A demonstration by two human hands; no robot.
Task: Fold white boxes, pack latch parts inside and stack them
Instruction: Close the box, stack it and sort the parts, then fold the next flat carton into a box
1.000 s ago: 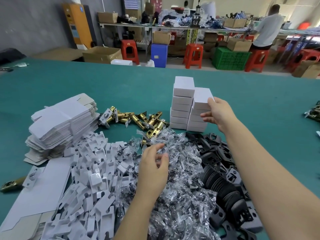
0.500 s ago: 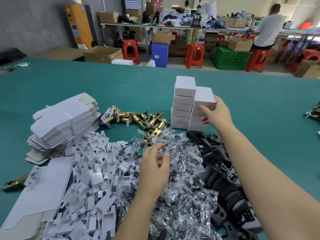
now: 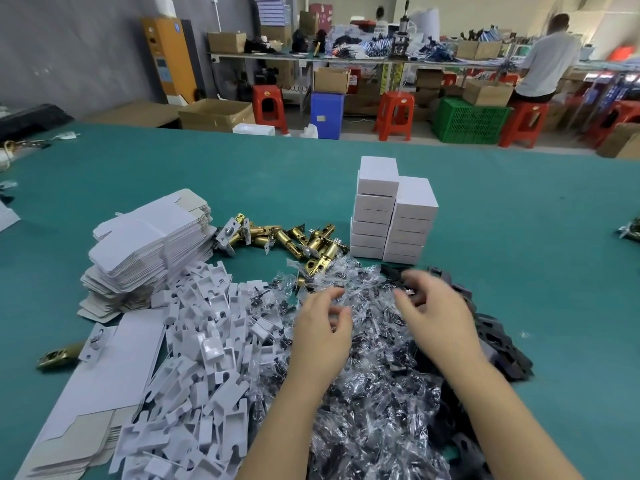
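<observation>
Green felt-covered table [image 3: 519,237]. At centre, 12 o'clock of hands: two touching stacks of closed white cardboard boxes [image 3: 393,216], left stack one box taller. At 10 o'clock: pile of flat unfolded white box blanks [image 3: 149,244]; brass cylindrical latch bolts [image 3: 291,239] lie between blanks and stacks. At 8 o'clock: heap of white moulded plastic inserts [image 3: 194,358]. Left hand [image 3: 320,334] and right hand [image 3: 434,313], fingers loosely curled, hover over heap of small clear plastic screw bags [image 3: 367,393]; whether touching, unclear. At 3 o'clock: black flat plates [image 3: 498,334].

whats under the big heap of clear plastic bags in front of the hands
Under the heap of clear plastic bags, black metal plates stick out at its right edge and white plastic brackets at its left. The bags cover whatever lies beneath its middle.
</observation>
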